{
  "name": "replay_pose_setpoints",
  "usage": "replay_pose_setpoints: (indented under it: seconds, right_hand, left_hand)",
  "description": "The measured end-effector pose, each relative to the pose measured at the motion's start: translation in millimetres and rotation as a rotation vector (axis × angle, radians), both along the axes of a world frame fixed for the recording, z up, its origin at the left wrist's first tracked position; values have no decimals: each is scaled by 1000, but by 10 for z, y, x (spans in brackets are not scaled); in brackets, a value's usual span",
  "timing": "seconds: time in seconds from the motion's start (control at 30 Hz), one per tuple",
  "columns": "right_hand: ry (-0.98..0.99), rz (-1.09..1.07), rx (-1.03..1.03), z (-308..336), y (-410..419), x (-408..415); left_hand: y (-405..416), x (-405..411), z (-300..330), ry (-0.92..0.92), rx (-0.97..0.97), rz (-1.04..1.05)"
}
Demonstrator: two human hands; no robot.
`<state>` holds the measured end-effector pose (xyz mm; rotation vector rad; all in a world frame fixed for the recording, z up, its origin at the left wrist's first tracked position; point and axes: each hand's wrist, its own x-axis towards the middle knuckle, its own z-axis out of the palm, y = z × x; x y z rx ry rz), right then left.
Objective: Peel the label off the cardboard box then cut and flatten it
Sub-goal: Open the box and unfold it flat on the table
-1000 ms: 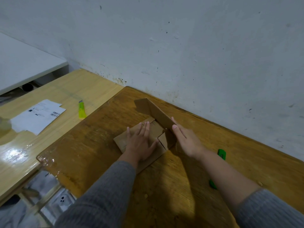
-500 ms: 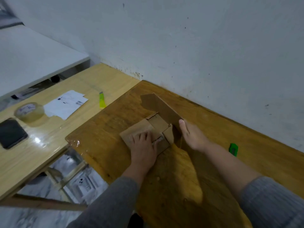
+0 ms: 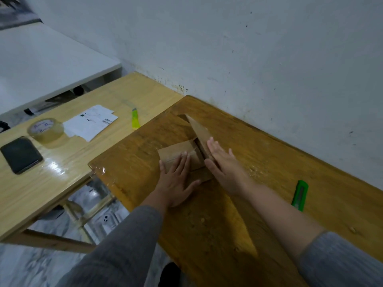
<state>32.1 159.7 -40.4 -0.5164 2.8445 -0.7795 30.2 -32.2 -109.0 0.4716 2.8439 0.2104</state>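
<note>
Lying partly collapsed near the far left corner of the dark varnished wooden table [image 3: 259,183], the small brown cardboard box [image 3: 182,152] is already cut open, and one long flap [image 3: 200,131] rises at a slant toward the wall. The left hand [image 3: 176,181] lies flat across the near panels with straight fingers, gripping nothing; it seems placed there to pin the folded layers so they cannot spring back up. The right hand [image 3: 224,166] is likewise spread and unclenched, its palm laid against the outer side of the raised flap, probably to push that flap down onto the rest. Whether the flap's crease has already given way is hard to tell, since the hand covers its base. Judging by this, the flattening step is under way and the work is close to done.

A green utility knife [image 3: 299,195] lies on the same table to the right, well apart from both hands, which fits cutting being over. On the adjoining pale wooden table [image 3: 51,183] to the left rests a white printed label sheet [image 3: 91,122], apparently the peeled label set out of the way. Beside it are a yellow-green utility knife [image 3: 135,119], a roll of clear packing tape [image 3: 45,130] and a black smartphone [image 3: 20,154], none needed for pressing the cardboard flat.
</note>
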Motion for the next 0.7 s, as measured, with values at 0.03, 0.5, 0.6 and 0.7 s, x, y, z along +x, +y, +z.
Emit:
replay_pose_setpoints:
  seconds: [0.03, 0.5, 0.6, 0.7]
  right_hand:
    - [-13, -5, -41, -43, -43, -9]
    - [-74, -70, 59, -41, -77, -183]
    - [-117, -23, 128, -90, -125, -212]
    - [-149, -6, 234, -225, -182, -163]
  left_hand:
    - [-7, -25, -11, 2, 31, 6]
    - [-6, -200, -61, 28, 409, 289]
    - [-44, -275, -45, 10, 472, 302]
    - [-42, -318, -15, 29, 517, 361]
